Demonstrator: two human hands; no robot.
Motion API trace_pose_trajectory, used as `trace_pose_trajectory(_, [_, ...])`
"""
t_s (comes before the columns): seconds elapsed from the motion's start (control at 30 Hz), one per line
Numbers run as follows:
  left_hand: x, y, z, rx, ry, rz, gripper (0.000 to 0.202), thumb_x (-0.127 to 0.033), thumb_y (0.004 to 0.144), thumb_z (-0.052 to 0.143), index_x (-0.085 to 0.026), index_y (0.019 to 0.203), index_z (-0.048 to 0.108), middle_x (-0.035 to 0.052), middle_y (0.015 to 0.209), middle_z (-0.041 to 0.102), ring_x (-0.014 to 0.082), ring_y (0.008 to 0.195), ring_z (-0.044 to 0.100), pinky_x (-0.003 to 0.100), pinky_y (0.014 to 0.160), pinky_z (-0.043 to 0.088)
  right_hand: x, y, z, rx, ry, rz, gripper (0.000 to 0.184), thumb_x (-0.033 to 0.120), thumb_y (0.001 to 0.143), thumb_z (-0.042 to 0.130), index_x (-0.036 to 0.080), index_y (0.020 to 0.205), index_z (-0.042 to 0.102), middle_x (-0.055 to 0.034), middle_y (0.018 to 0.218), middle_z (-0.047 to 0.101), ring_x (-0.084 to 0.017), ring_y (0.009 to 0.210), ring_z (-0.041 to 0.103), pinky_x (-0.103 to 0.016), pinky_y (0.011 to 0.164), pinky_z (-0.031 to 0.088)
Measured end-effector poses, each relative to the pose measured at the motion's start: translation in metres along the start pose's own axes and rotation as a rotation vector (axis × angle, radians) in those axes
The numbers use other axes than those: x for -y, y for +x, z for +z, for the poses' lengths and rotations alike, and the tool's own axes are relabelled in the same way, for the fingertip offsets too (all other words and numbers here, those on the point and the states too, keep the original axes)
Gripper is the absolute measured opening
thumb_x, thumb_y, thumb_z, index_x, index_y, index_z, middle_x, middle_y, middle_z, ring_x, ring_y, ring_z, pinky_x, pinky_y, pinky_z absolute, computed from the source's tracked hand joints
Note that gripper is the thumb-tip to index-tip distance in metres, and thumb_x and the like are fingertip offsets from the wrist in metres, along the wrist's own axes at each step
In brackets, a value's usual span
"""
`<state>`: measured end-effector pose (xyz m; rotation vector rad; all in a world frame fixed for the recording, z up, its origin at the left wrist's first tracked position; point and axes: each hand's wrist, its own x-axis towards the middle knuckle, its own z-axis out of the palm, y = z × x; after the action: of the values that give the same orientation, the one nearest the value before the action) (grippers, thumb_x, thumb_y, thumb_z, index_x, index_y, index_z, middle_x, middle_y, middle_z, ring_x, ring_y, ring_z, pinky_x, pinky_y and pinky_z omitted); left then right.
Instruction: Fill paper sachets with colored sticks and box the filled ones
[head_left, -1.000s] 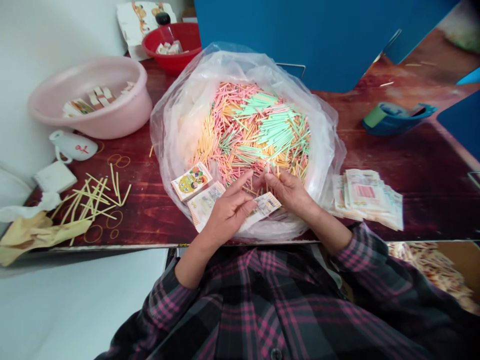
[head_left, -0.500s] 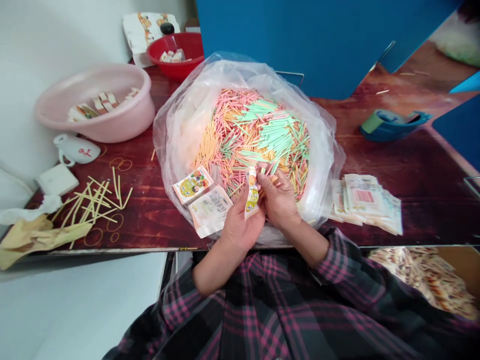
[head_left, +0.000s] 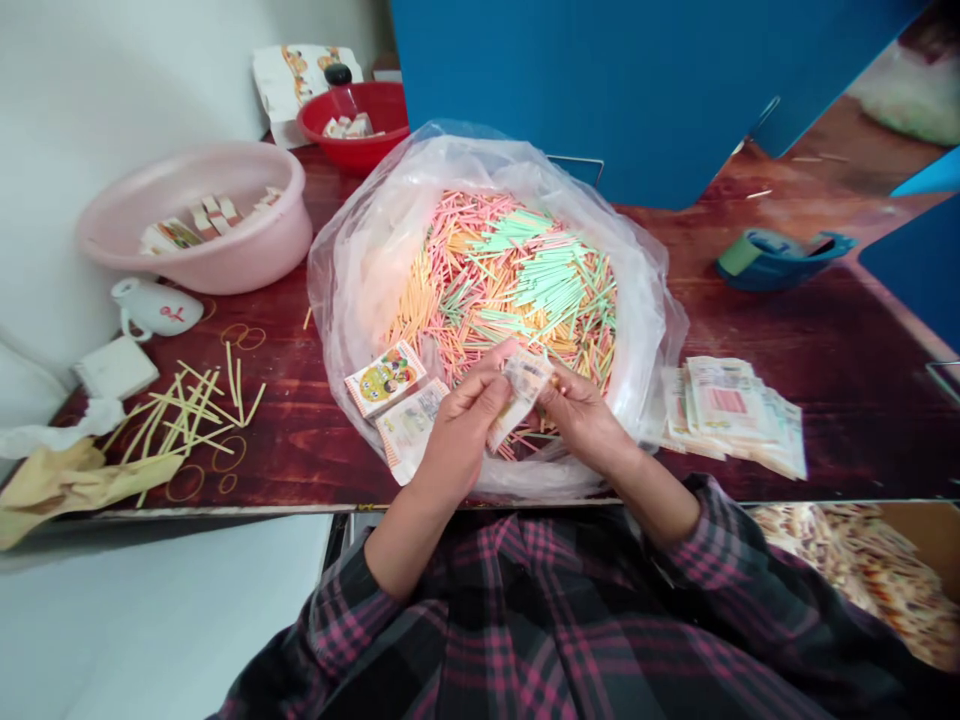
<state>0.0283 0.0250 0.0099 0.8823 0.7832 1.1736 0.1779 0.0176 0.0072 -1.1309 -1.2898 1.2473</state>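
Note:
Over the near edge of the big plastic bag (head_left: 360,230) of short coloured sticks (head_left: 555,270), both my hands are on a small printed packet (head_left: 523,385). My left hand (head_left: 461,425) is closed, pinching its left side with the thumb on top. From the other side, my right hand (head_left: 589,415) is closed with its fingertips at the packet's right edge. The packet lies tilted, a pale printed face upward; what is inside I cannot make out. Two more packets, one with a yellow cartoon front (head_left: 386,378), lie on the bag's left rim beside my left hand.
At right lies a pile of flat packets (head_left: 742,410), with a blue basket (head_left: 780,260) behind. Left are a pink basin (head_left: 277,230), a red basin (head_left: 375,100), a white mug (head_left: 161,308), loose yellow sticks (head_left: 191,405) and rubber bands. Blue panels (head_left: 540,90) stand behind the bag.
The packet has turned from narrow and upright, yellow front showing, to flatter with its pale face up. Sticks seen in my right hand no longer show. My right hand has shifted slightly right.

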Motion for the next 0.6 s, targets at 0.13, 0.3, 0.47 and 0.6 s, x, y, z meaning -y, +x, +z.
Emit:
trace_pose_trajectory(0.13, [0.004, 0.008, -0.001, -0.004, 0.111, 0.055, 0.024, -0.047, 0.081, 0.082, -0.023, 0.081, 0.078, 0.0008, 0.102, 0.077, 0.0153, 0.086, 0.068, 0.03, 0.082, 0.057, -0.005, -0.005, 0.001, 0.115, -0.058, 0.023, 0.058, 0.078, 0.086, 0.058, 0.024, 0.068, 0.052, 0.0059, 0.055, 0.046, -0.01, 0.048, 0.04, -0.026, 0.047, 0.037])
trace_pose_trajectory(0.3, [-0.002, 0.005, 0.0, 0.046, 0.304, 0.181, 0.015, -0.037, 0.087, 0.076, -0.025, 0.079, 0.079, 0.0033, 0.097, 0.077, 0.0211, 0.103, 0.069, 0.036, 0.1, 0.053, -0.024, -0.001, 0.006, 0.051, -0.099, -0.087, 0.041, 0.063, 0.085, 0.069, 0.024, 0.071, 0.063, 0.0018, 0.068, 0.061, -0.016, 0.066, 0.055, -0.032, 0.066, 0.051])
trace_pose_trajectory(0.47, [-0.006, 0.003, -0.006, 0.084, 0.398, 0.232, 0.011, -0.03, 0.089, 0.073, -0.026, 0.084, 0.082, 0.0051, 0.103, 0.078, 0.0221, 0.11, 0.069, 0.039, 0.106, 0.05, -0.03, 0.004, 0.0, -0.116, -0.176, -0.096, 0.027, 0.045, 0.075, 0.082, 0.025, 0.067, 0.066, 0.0019, 0.066, 0.063, -0.017, 0.065, 0.056, -0.035, 0.069, 0.052])
trace_pose_trajectory(0.6, [0.0, 0.007, -0.021, -0.077, 0.336, 0.222, 0.008, -0.032, 0.084, 0.079, -0.026, 0.088, 0.082, 0.0019, 0.098, 0.077, 0.0164, 0.094, 0.069, 0.032, 0.093, 0.053, -0.009, 0.001, -0.018, -0.256, -0.135, 0.008, 0.034, 0.056, 0.089, 0.069, 0.023, 0.079, 0.07, 0.0067, 0.05, 0.048, -0.012, 0.048, 0.042, -0.028, 0.052, 0.039])
